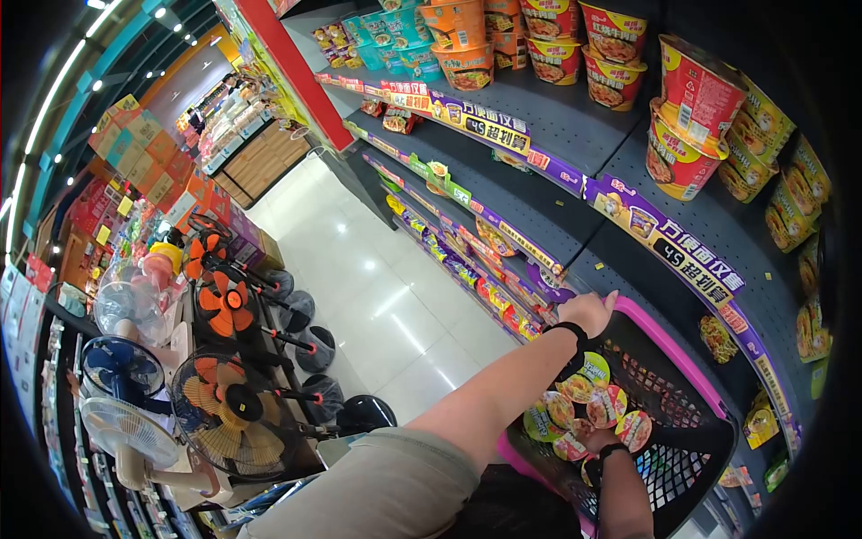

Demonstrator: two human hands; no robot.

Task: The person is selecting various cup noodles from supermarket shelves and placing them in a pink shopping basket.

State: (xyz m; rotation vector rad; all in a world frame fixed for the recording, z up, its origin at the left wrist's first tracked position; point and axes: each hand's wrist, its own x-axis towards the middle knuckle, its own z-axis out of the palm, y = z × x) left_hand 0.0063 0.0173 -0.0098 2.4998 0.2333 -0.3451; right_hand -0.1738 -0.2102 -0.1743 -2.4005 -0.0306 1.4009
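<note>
Lower right of frame: left hand (588, 312) fingers closed on basket (684, 361) rim; right hand (594, 442) among noodle bowls (606, 404), grip unclear. Bowls look light, crushable; hold by sides.

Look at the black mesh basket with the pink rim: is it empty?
No, several round noodle cups with colourful lids lie inside the basket.

Aisle floor (377, 296) runs up the middle. Tiered shelves (557, 126) on its right: noodle bowls (620, 54) stacked on the upper boards, packets (489, 292) on the lower ones. Standing fans (224, 305) in a row along the floor's left edge, with cartons (135, 144) stacked behind them. Basket (691, 364) sits close against the shelves, lidded cups (584, 404) inside it. Left hand (588, 312) is on the basket's rim, right hand (600, 446) among the cups.
</note>
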